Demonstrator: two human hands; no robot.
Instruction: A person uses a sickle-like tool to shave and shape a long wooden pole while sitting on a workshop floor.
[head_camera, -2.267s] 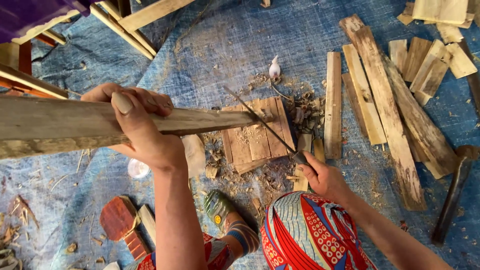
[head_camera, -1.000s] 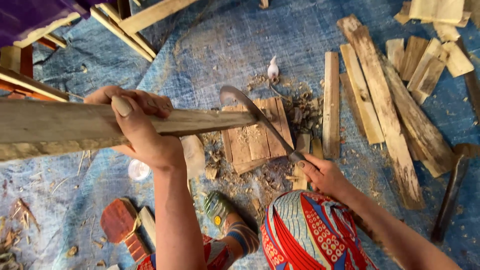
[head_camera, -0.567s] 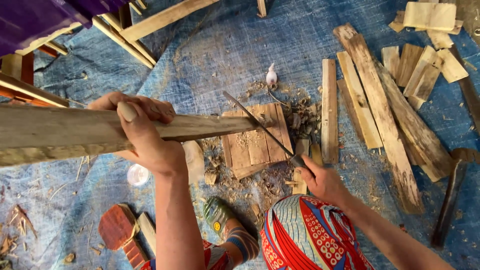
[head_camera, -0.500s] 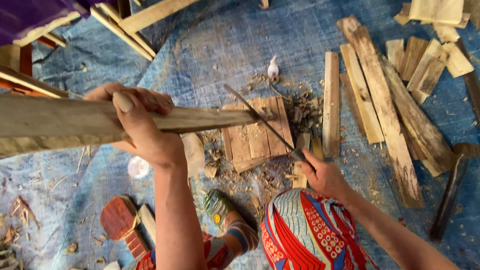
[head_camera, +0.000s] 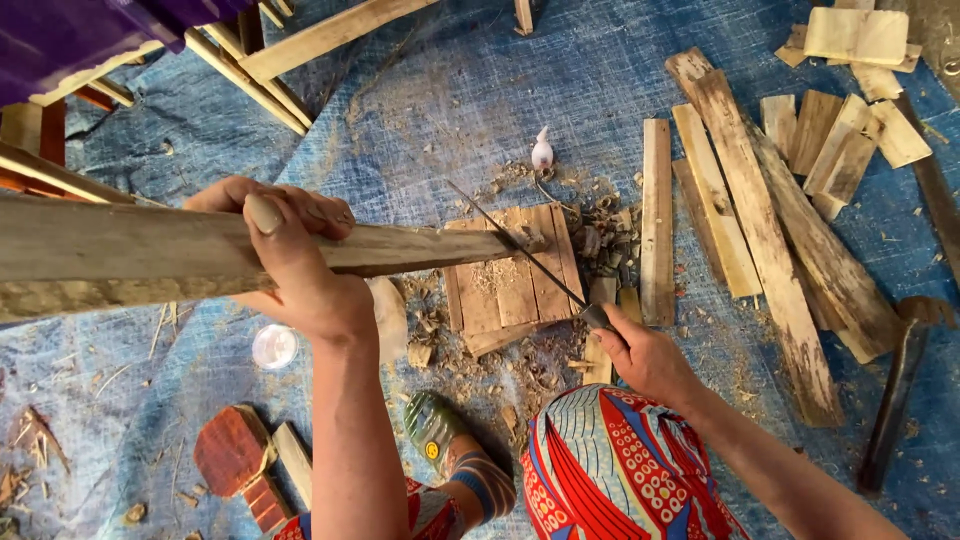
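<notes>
While L hand (head_camera: 300, 270) grips the long plank (head_camera: 150, 255) w/ its tip resting on the chopping block (head_camera: 510, 285), R hand (head_camera: 640, 350), closed on the knife (head_camera: 520, 250), has brought blade down from raised onto plank tip, so shaving goes on.

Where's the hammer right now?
Head view, far right: the hammer lies on the blue tarp, just right of the long plank, beyond the right hand.

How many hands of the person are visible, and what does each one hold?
2. The left hand grips the long wooden stick; the right hand holds the knife by its handle.
</notes>
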